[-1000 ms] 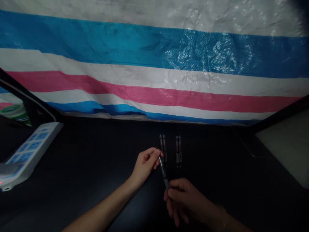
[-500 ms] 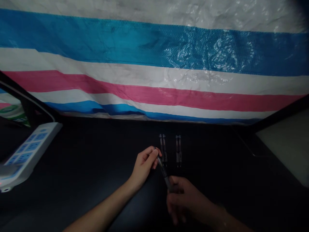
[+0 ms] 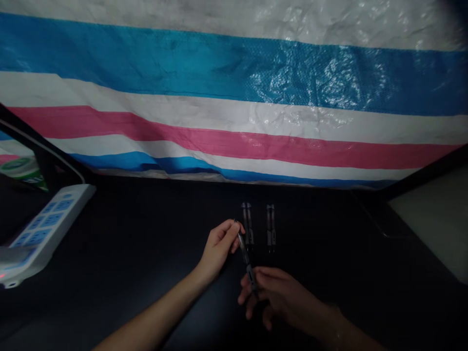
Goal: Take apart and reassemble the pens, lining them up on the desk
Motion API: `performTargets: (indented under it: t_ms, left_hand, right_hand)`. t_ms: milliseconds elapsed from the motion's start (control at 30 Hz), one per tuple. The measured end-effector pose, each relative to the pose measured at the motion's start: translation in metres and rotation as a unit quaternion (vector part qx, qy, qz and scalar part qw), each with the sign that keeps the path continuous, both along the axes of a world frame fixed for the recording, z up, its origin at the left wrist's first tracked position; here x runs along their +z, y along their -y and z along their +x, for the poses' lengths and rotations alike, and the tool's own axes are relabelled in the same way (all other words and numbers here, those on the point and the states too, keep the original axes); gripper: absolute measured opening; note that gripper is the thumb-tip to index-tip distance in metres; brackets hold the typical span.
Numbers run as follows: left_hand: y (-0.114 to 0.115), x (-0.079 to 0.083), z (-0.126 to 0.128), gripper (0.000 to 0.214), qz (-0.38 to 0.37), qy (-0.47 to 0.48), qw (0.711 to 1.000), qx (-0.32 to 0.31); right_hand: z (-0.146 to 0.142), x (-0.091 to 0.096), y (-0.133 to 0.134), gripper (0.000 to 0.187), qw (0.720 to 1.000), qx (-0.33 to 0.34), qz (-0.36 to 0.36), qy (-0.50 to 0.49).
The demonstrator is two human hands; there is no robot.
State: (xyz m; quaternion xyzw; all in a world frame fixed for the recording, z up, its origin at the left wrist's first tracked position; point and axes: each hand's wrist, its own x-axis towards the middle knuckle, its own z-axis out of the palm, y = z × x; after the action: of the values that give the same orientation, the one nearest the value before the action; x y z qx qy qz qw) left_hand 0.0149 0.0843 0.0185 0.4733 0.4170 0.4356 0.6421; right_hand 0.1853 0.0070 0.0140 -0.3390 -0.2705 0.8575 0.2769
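Between the thumb and fingers of my left hand (image 3: 218, 248), the upper end of a dark pen (image 3: 246, 257) is pinched. The pen slants down to the right, its clear barrel and dark grip showing. Around its lower part is my right hand (image 3: 276, 294), with loosely curled fingers, some spread out behind the pen. Just beyond my left fingers lie two similar pens (image 3: 247, 222) side by side, partly hidden by that hand. A second pair of pens (image 3: 270, 225) lies to their right, lined up the same way.
A white power strip (image 3: 49, 226) with blue-tinted sockets stands on the black table (image 3: 146, 229) at the left. Behind the table hangs a striped plastic sheet (image 3: 219, 117). A green and white container (image 3: 22, 170) shows at the far left edge.
My right hand has shifted slightly left along the pen's lower part and its fingers have loosened and spread. My left hand keeps its pinch in nearly the same place.
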Motion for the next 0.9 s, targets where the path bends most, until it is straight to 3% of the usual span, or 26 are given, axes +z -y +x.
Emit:
performTargets:
  t_ms: [133, 500, 900]
  left_hand:
    - [-0.0002, -0.0003, 0.0, 0.036, -0.001, 0.002, 1.0, 0.005]
    - [-0.0001, 0.0002, -0.0002, 0.036, -0.004, -0.004, 1.0, 0.008]
    - [-0.001, -0.0001, -0.0003, 0.037, -0.009, -0.009, 1.0, 0.017]
  right_hand:
    - [0.0001, -0.0002, 0.0, 0.029, 1.0, -0.007, 0.024, 0.013]
    - [0.0009, -0.0062, 0.0006, 0.033, 1.0, 0.007, -0.014, 0.008]
    - [0.002, -0.0049, 0.0011, 0.026, 1.0, 0.006, -0.005, 0.0]
